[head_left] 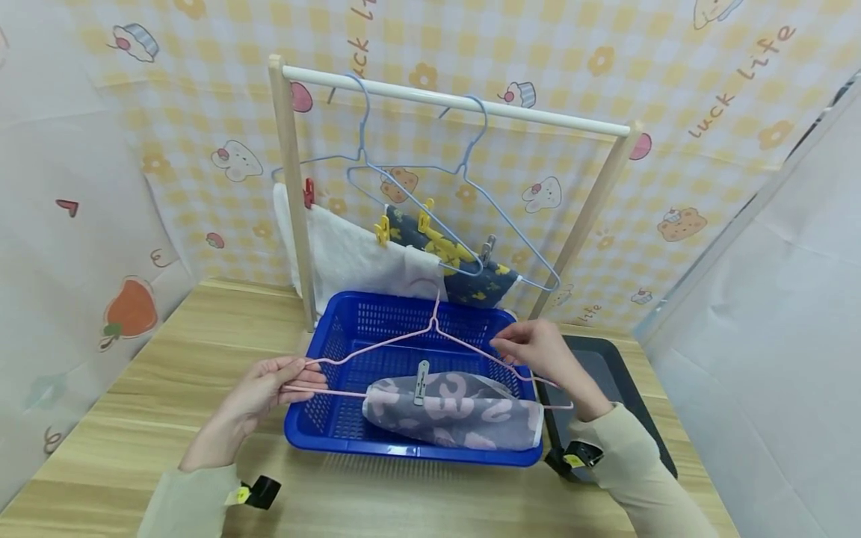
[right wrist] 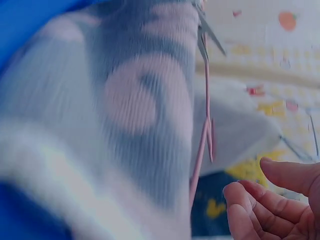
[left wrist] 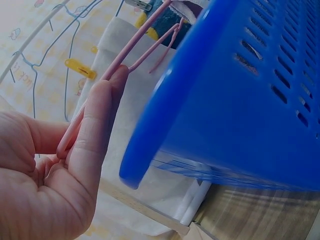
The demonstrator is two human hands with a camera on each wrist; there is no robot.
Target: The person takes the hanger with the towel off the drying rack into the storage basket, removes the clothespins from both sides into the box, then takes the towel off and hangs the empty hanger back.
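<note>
My left hand (head_left: 279, 385) holds the left end of a pink hanger (head_left: 390, 340), with thumb and fingers around its wire in the left wrist view. A grey towel with pink patterns (head_left: 457, 418) hangs folded over the hanger's lower bar. One grey clothespin (head_left: 421, 382) grips the towel near its left part. Above the hanger's right shoulder is my right hand (head_left: 538, 347), its fingers loosely bent. In the right wrist view a gap separates its thumb and fingertips, with nothing between them. The hanger and towel are over a blue basket (head_left: 323, 437).
Behind the basket, a rack (head_left: 457, 97) carries two blue hangers. A white towel (head_left: 350, 246) hangs with red and yellow clothespins, and a dark yellow-patterned towel (head_left: 480, 288) with yellow and grey ones. A dark tray (head_left: 605, 366) lies on the table right of the basket.
</note>
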